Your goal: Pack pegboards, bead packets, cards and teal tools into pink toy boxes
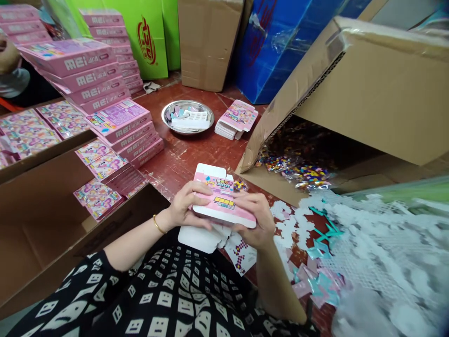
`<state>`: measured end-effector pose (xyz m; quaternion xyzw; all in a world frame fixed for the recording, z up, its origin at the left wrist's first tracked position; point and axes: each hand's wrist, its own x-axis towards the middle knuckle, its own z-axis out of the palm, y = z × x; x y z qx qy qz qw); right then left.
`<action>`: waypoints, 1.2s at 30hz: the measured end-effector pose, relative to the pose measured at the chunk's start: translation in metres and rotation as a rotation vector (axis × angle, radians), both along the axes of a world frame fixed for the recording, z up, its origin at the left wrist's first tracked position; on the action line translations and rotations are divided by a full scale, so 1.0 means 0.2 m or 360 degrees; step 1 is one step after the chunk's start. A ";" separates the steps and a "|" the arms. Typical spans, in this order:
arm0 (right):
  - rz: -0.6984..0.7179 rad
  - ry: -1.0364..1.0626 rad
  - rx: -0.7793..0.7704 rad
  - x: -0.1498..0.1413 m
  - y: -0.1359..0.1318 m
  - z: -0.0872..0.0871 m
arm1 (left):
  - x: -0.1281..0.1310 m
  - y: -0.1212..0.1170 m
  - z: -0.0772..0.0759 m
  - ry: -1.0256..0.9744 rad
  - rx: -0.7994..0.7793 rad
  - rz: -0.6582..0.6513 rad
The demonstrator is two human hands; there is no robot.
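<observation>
A small pink printed carton [224,199] is held between my two hands, its white end flap standing up on the far side. My left hand [189,206], with a gold bangle at the wrist, wraps the carton's left end with the thumb underneath. At the right end, my right hand [257,217] grips it with fingers on top and thumb below. Under the carton lie white flattened card pieces [199,238] near my lap. Beside them is a printed leaflet [242,255] with a dotted pattern. Whatever is inside the carton cannot be seen.
Stacked pink boxes [119,119] rise at the left by an open cardboard box [42,206]. A metal bowl [187,131] and flat cartons [235,117] lie ahead. At right, a tipped carton [386,84] holds bead bags [308,175], near white sheets [379,248]. Another person's hand [9,56] shows far left.
</observation>
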<state>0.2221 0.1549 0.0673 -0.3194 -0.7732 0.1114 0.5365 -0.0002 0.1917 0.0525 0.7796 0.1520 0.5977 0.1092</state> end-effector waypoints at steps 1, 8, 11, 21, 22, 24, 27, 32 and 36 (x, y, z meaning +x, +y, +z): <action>0.0050 -0.0167 -0.0088 0.02 -0.01 0.03 | -0.02 -0.01 0.02 0.0067 -0.0055 -0.0014; 0.0275 -0.0397 -0.0262 0.06 -0.05 0.16 | -0.03 -0.05 0.07 0.0055 -0.0278 0.0005; 0.0278 -0.0375 -0.0306 0.07 -0.03 0.16 | 0.01 -0.03 0.05 0.0052 -0.0134 0.0023; 0.0286 -0.0408 -0.0056 0.12 0.02 0.02 | 0.06 -0.04 -0.04 -0.0187 -0.0177 -0.0126; 0.0226 -0.0369 0.0010 0.11 0.00 0.00 | 0.06 -0.04 -0.05 -0.0204 -0.0165 -0.0112; 0.0101 -0.0307 0.0144 0.08 -0.02 -0.03 | 0.08 -0.03 -0.09 -0.0215 -0.0169 -0.0077; 0.0061 -0.0255 0.0202 0.04 -0.04 -0.05 | 0.11 -0.02 -0.18 -0.0234 -0.0220 -0.0044; -0.0133 0.0018 0.0018 0.03 -0.02 -0.11 | 0.06 -0.10 -0.43 -0.0015 -0.0843 0.0120; -0.0239 0.0269 0.0009 0.01 0.02 -0.19 | -0.04 -0.17 -0.52 0.0001 -0.1407 -0.0016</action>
